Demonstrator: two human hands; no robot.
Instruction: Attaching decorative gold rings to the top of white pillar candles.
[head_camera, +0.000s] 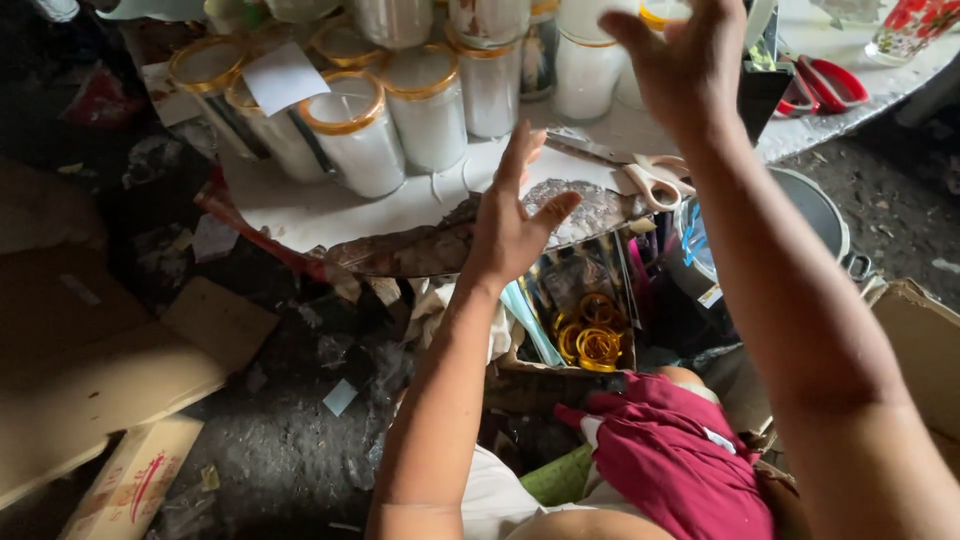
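My left hand (512, 215) is raised over the edge of a low white table (330, 205), fingers spread, holding nothing. It hovers just in front of several white candle-filled glass jars with gold rims (355, 140). Higher and to the right, my right hand (685, 60) is lifted with fingers apart, empty, close to the jars at the back (585, 70) and a dark box (760, 90). White-handled scissors (650, 180) lie on the table between the two hands.
Red-handled scissors (830, 85) lie at the table's right. Below the table edge a box holds gold rings (592, 335). A grey pot (815, 210) stands to the right, cardboard pieces (110, 380) lie at left, and red cloth (680, 450) covers my lap.
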